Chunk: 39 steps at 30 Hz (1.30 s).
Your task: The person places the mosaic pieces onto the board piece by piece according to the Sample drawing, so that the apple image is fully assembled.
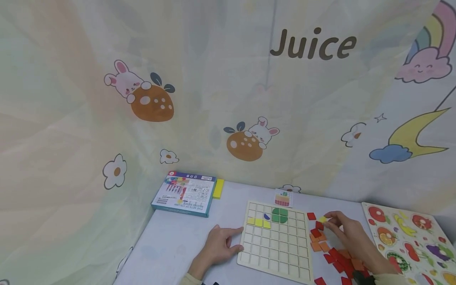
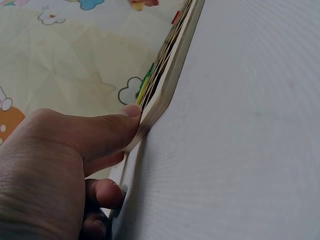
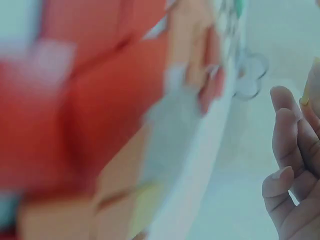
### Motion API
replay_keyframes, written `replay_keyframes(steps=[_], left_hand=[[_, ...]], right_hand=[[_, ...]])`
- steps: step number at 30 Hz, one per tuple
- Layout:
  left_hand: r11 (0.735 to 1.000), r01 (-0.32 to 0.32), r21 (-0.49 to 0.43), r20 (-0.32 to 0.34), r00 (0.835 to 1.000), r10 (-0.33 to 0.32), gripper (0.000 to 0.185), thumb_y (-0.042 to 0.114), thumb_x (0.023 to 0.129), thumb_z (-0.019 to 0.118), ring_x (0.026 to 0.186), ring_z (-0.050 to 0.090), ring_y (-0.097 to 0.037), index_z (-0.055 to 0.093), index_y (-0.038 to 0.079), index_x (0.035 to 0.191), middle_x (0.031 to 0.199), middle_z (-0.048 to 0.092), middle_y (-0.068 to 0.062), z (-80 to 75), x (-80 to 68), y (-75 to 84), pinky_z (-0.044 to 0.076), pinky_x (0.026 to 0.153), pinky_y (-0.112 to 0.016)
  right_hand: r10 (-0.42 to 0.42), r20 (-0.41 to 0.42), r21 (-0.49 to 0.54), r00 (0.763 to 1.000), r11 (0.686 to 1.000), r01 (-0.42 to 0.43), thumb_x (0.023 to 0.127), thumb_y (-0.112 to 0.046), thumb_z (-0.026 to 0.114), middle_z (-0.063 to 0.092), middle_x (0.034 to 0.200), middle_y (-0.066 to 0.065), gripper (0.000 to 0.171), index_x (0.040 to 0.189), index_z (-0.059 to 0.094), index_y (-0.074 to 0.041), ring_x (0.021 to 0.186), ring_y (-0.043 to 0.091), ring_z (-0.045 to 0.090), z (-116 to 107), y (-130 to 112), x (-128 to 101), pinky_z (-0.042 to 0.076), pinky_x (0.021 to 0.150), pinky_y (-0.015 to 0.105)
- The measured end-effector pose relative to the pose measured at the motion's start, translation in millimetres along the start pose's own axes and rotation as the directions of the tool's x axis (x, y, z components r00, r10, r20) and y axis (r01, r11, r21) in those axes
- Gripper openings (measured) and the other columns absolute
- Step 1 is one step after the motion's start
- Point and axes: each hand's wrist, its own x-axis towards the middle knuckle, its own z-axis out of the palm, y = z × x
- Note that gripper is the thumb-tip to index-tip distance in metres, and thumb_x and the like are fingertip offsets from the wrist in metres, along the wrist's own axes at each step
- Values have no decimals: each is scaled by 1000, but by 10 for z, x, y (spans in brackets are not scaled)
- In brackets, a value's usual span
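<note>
A pale wooden grid board (image 1: 274,249) lies on the table. Set in its upper rows are a cluster of green rounded tiles (image 1: 279,215), one blue piece (image 1: 266,216) and a row of yellow square tiles (image 1: 258,222). At the board's left edge rests my left hand (image 1: 219,243), index finger and thumb spread apart and touching the rim. To the right of the board my right hand (image 1: 349,233) pinches a small yellow tile (image 1: 322,219) between thumb and fingertips, above the loose red tiles (image 1: 315,232). In the right wrist view that tile shows only as a sliver at the right border.
Orange tiles (image 1: 316,246) mix with the red ones beside the board. A small cake picture card (image 1: 283,198) stands behind it. A boxed set (image 1: 185,194) and a yellow strip (image 1: 218,189) lie at the back left, a fruit-picture board (image 1: 406,237) at the right.
</note>
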Motion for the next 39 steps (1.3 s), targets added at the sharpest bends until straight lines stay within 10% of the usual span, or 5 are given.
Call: replay_keyframes(steps=[18,39], left_hand=[[1000,2,1,19,1000,-2,53,49,88,83,51,37,-1,73,30,136,56,47,18,-9,11,-16,26,65,-24],[999,12,41,-4,1000,-12,53,49,87,82,50,35,-1,74,30,136,54,45,20,-3,13,10,25,65,-23]], right_hand=[[-59,146,38,988,998,54,97,-27,78,57,76,-9,28,118,69,-11,65,4,47,582,-788,159,40,60,22],[-14,232,-87,973,996,35,94,-37,81,57,74,-8,32,118,71,-19,71,10,51,870,-930,343,41,64,26]])
